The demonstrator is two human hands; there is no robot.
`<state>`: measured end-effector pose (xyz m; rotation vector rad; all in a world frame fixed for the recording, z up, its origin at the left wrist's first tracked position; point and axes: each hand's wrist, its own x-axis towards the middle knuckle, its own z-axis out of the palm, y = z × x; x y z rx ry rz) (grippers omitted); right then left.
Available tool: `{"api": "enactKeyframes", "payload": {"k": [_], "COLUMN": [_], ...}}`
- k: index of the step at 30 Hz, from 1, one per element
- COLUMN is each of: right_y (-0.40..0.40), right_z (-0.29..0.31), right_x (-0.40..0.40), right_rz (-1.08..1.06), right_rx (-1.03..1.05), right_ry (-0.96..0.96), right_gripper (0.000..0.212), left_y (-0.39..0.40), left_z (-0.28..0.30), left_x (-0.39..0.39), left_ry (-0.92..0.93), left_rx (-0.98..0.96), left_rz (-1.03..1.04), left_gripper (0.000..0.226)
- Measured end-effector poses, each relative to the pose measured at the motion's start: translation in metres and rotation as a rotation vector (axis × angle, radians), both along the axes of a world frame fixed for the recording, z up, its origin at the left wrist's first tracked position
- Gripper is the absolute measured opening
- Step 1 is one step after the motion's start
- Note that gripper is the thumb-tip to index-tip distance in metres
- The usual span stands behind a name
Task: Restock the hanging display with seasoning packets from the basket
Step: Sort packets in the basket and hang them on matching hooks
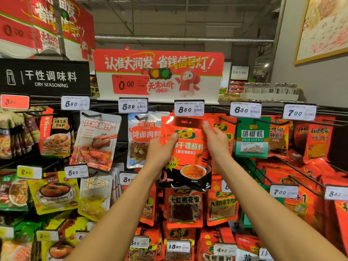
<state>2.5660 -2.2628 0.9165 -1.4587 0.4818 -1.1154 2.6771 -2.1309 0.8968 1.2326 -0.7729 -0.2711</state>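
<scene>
Both forearms reach up from the bottom edge; left hand (pixel 160 149) w/ thumb curled over the left side of an orange-and-black seasoning packet (pixel 186 153), right hand (pixel 216 146) gripping its right side, index finger up near the hang slot. Packet is held upright directly below the 8.50 price tag (pixel 189 108), in front of the hanging display (pixel 301 166). Green pepper packet (pixel 252 140) hangs right of that tag, white packet (pixel 140 140) left of it.

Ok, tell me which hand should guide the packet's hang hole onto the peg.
Probably the right hand: its fingers reach up beside the hang hole of the red packet, under the 8.50 price tag. The left hand grips lower on the left edge, steadying it.
</scene>
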Motion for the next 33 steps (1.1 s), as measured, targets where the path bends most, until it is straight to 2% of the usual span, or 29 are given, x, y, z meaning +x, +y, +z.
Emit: {"api": "enactKeyframes", "payload": {"k": [3,7,11,16,18,20,23,26,29,33], "right_y": [-0.002,-0.002,-0.004,-0.002,0.002,0.007,0.007,-0.005,-0.021,-0.043], "right_z": [0.007,0.015,0.015,0.005,-0.013,-0.038,-0.058,-0.051,-0.038,-0.028], "right_x": [0.000,0.004,0.009,-0.001,-0.014,-0.026,-0.029,-0.017,0.005,0.034], "right_rz": [-0.083,-0.193,-0.235,-0.129,-0.043,0.006,-0.064,-0.126,-0.159,-0.211], "right_rx": [-0.038,-0.054,-0.087,-0.092,-0.125,-0.161,-0.202,-0.181,-0.122,-0.072], "right_ry": [0.052,0.099,0.145,0.130,0.140,0.205,0.248,0.232,0.281,0.393], "right_gripper": [0.036,0.052,0.040,0.034,0.033,0.035,0.020,0.013,0.018,0.010], "left_y": [-0.005,-0.009,-0.005,0.006,0.018,0.027,0.028,0.012,-0.019,-0.058], "left_z": [0.006,0.013,0.010,-0.008,-0.020,-0.032,-0.035,-0.028,-0.021,-0.015], "left_x": [-0.003,-0.002,-0.002,-0.001,0.005,0.012,0.019,0.021,0.031,0.042], "left_ry": [-0.003,0.013,0.008,-0.150,-0.168,-0.140,-0.129,-0.143,-0.155,-0.084], "left_rx": [0.031,0.073,0.086,0.105,0.131,0.185,0.185,0.175,0.245,0.368], "left_rz": [-0.011,-0.006,0.008,0.216,0.102,-0.108,-0.220,-0.090,0.103,0.256], "left_gripper": [0.017,0.020,0.022,0.034,0.031,0.034,0.035,0.024,0.011,0.015]}}
